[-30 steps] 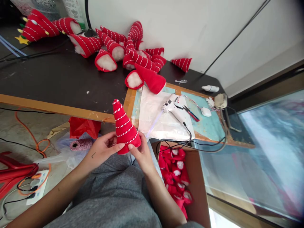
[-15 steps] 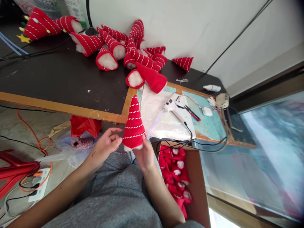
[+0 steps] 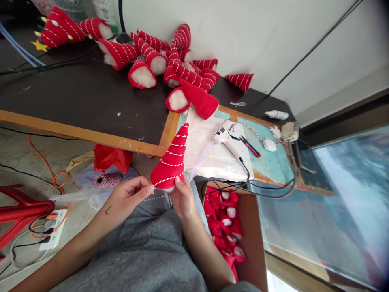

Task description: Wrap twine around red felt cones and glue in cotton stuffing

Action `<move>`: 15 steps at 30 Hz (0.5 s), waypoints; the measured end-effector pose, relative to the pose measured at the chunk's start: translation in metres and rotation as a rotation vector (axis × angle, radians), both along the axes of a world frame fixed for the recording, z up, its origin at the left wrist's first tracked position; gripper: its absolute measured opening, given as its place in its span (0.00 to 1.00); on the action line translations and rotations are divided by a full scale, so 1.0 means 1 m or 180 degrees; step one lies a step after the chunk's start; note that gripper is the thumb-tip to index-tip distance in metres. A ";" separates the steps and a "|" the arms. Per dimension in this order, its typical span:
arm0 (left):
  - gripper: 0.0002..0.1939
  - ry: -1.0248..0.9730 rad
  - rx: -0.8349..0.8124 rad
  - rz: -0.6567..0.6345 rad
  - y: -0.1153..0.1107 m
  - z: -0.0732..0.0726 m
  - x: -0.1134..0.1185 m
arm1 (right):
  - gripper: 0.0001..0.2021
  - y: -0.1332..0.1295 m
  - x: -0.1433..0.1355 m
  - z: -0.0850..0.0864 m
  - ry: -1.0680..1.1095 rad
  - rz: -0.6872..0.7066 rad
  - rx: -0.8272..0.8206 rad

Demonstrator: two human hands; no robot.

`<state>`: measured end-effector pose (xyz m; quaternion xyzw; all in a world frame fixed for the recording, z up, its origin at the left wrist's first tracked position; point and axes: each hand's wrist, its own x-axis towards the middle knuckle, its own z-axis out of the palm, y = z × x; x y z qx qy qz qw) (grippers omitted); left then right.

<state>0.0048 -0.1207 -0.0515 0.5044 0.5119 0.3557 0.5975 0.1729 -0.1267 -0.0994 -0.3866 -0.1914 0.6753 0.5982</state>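
A red felt cone point(image 3: 172, 162) wound with red-and-white cord stands tilted above my lap, its tip up and to the right. My right hand point(image 3: 184, 194) grips its lower right side, thumb on the front. At the lower left edge of the cone, my left hand point(image 3: 130, 196) pinches the cord between thumb and fingertips. Some cord hangs below the cone toward a cord spool point(image 3: 107, 180) on a plastic bag. A white glue gun point(image 3: 226, 140) lies on a white sheet point(image 3: 206, 162), right of the cone.
Several striped cones point(image 3: 190, 75) are piled at the back of the dark table point(image 3: 75, 97). Pliers point(image 3: 251, 147) lie beside the glue gun. Below the table edge, a cardboard box point(image 3: 253, 243) holds red pieces. A power strip point(image 3: 54, 231) is at the lower left.
My left fingers have closed on the cord at the cone's lower left. The cone has turned and leans more to the right. The whole view has shifted slightly.
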 end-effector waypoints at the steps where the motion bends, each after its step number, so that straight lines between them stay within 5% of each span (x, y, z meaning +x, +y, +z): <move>1: 0.22 0.0002 -0.0028 0.0032 -0.001 -0.003 -0.001 | 0.29 0.000 -0.001 0.000 -0.0014 0.0012 0.0036; 6: 0.20 -0.0039 -0.0149 0.0142 -0.001 -0.019 -0.005 | 0.28 -0.002 -0.002 -0.003 -0.0054 -0.0018 0.0125; 15: 0.22 -0.0108 0.0009 0.0814 0.001 -0.025 -0.006 | 0.26 -0.001 -0.004 -0.018 -0.0412 -0.0030 0.0316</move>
